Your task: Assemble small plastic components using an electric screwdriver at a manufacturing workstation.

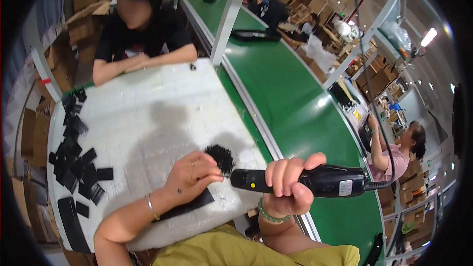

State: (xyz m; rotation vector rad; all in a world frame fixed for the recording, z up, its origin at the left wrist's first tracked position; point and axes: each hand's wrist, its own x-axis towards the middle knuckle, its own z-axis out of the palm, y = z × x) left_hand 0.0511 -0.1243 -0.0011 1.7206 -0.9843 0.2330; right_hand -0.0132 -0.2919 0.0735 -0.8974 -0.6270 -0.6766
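Observation:
My right hand [290, 182] is wrapped round a black corded electric screwdriver [335, 181], held level above the table's right edge with its narrow end toward the left. Close to that end, my left hand [194, 175] has its fingertips pinched together; whatever sits between them is too small to make out. Just beyond these fingertips lies a bristly pile of small black pieces [220, 157], which look like screws. A flat black plate [202, 201] lies under my left wrist, partly hidden by the forearm.
Several flat black pieces [74, 162] are strewn along the white table's [148, 88] left side, beside a longer black part [73, 221]. A green conveyor [295, 98] runs along the right. Across the table, a person [143, 29] rests folded arms. The cord [389, 152] rises at right.

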